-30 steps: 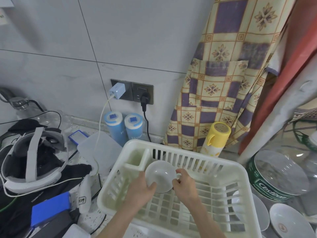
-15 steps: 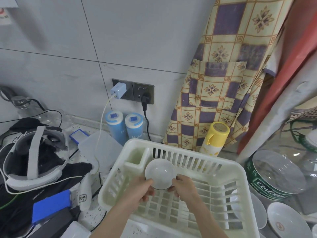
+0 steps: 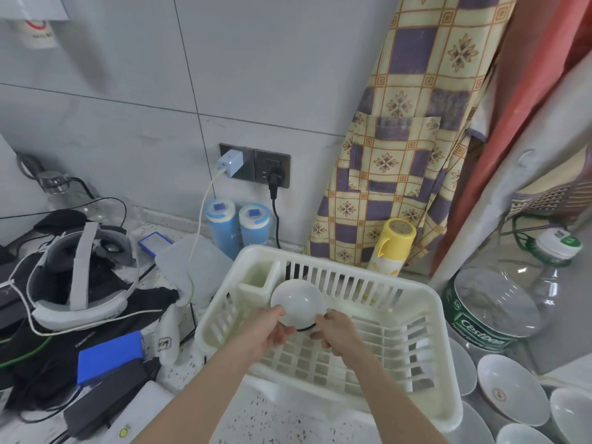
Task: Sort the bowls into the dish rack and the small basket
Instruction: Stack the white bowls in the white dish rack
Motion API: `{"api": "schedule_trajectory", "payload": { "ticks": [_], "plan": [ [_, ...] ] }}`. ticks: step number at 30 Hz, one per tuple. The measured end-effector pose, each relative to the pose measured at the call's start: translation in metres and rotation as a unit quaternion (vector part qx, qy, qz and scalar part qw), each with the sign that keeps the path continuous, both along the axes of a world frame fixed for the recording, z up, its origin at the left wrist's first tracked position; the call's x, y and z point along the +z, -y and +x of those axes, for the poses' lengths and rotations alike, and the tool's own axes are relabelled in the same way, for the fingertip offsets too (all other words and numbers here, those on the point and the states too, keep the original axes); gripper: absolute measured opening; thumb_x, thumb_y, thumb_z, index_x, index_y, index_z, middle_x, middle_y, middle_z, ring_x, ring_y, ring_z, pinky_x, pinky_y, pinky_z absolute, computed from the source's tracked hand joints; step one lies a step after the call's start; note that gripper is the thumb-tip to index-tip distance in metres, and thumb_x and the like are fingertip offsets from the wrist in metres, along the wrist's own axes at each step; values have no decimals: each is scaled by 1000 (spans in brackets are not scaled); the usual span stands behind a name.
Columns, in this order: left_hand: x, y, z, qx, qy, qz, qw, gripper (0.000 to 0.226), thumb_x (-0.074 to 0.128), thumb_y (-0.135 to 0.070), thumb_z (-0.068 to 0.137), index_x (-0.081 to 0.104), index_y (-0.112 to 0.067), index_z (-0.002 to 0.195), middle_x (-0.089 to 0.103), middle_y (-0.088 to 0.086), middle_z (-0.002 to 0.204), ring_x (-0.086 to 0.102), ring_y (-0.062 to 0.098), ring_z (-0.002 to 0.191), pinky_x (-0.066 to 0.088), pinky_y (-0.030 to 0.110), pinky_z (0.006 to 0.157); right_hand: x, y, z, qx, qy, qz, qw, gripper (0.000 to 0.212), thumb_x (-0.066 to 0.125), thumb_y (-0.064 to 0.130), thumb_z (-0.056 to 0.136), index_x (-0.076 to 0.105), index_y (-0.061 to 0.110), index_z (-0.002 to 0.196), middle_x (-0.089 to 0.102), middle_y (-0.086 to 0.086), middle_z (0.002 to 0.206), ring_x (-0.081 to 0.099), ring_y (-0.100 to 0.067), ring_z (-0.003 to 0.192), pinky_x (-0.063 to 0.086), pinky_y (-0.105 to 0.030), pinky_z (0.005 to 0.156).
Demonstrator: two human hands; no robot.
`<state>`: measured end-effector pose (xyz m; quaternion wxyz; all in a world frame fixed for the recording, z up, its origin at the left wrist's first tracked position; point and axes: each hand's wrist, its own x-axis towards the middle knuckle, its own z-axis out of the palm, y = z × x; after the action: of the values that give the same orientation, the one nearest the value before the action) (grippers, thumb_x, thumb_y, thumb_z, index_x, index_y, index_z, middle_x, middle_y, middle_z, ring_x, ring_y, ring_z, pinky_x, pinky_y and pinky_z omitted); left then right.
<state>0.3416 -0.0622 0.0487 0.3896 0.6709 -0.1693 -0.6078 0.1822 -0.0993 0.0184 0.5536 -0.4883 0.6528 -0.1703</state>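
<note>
White and glossy, the small bowl (image 3: 298, 302) sits tilted on edge inside the dish rack (image 3: 426, 302), left hand (image 3: 272, 328) and right hand (image 3: 336, 328) pinching its rim; it looks light, rigid, slippery and chippable, best held by that rim

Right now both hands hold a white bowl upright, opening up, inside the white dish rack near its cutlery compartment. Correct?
Not quite. The head view shows the white bowl turned over, its rounded underside up. The rest holds: the left hand and right hand both hold it inside the white dish rack, near the cutlery compartment.
</note>
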Motion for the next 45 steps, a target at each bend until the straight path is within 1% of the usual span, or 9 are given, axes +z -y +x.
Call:
{"api": "schedule_trajectory", "payload": {
  "ticks": [2, 7, 9, 13, 18, 29, 37, 41, 45],
  "plan": [
    [4, -5, 0, -2, 19, -20, 1000, 26, 48, -8, 98, 48, 0, 122, 60, 15, 82, 70, 16, 58, 47, 22, 38, 6, -9, -4, -3, -6, -17, 1000, 46, 44, 27, 99, 42, 8, 141, 74, -10, 89, 43, -12, 50, 30, -19, 37],
    [22, -34, 0, -8, 69, -106, 992, 28, 50, -14, 96, 58, -5, 121, 67, 12, 105, 68, 18, 79, 51, 27, 52, 31, -46, -27, -32, 45, -39, 998, 35, 44, 22, 101, 52, 14, 134, 76, -4, 82, 40, -8, 41, 27, -19, 36],
    [33, -51, -2, -16, 76, -142, 987, 23, 54, -20, 95, 62, -13, 115, 70, 8, 107, 65, 15, 75, 49, 27, 55, 41, -68, -39, -64, 81, -56, 993, 28, 46, 21, 100, 57, 17, 125, 77, -3, 79, 39, -7, 38, 27, -18, 36],
    [44, -89, -16, -59, 38, -173, 982, 15, 59, -23, 92, 65, -15, 103, 72, 3, 86, 55, 9, 55, 42, 22, 45, 50, -122, -62, -171, 148, -90, 970, 20, 48, 14, 99, 64, 17, 110, 76, -6, 78, 34, -8, 38, 27, -18, 35],
    [27, -136, -51, -164, -7, -129, 978, 18, 55, -23, 93, 68, -12, 99, 68, -4, 67, 52, 10, 51, 39, 23, 45, 38, -191, -89, -274, 138, -96, 947, 19, 50, 11, 98, 67, 14, 106, 74, -9, 73, 33, -9, 38, 25, -18, 36],
    [-38, -219, -148, -308, 9, 23, 951, 19, 49, -31, 96, 57, -19, 108, 71, 5, 96, 53, 14, 61, 37, 22, 46, -17, -302, -170, -463, 176, -3, 869, 10, 61, 10, 91, 66, 3, 96, 70, -16, 69, 28, -9, 35, 20, -15, 32],
    [-71, -241, -233, -247, 18, 56, 967, 34, 59, -46, 89, 47, -27, 115, 73, 9, 100, 56, 16, 64, 36, 19, 44, -60, -326, -257, -475, 192, 94, 853, 38, 51, 33, 100, 54, -3, 112, 72, -24, 85, 30, -7, 31, 19, -13, 30],
    [-87, -243, -262, -168, -20, 46, 984, 20, 58, -28, 94, 45, -26, 109, 74, 17, 94, 53, 15, 54, 36, 21, 40, -62, -321, -287, -468, 195, 111, 855, 32, 54, 34, 97, 51, 9, 116, 72, -19, 94, 33, -7, 32, 17, -13, 30],
    [-93, -241, -277, -121, -13, 34, 992, 27, 52, -11, 94, 45, -18, 119, 73, 20, 88, 47, 14, 48, 35, 22, 38, -55, -317, -299, -432, 172, 125, 876, 25, 55, 32, 94, 55, 14, 111, 74, -12, 96, 41, -12, 42, 20, -14, 34]
  ]
}}
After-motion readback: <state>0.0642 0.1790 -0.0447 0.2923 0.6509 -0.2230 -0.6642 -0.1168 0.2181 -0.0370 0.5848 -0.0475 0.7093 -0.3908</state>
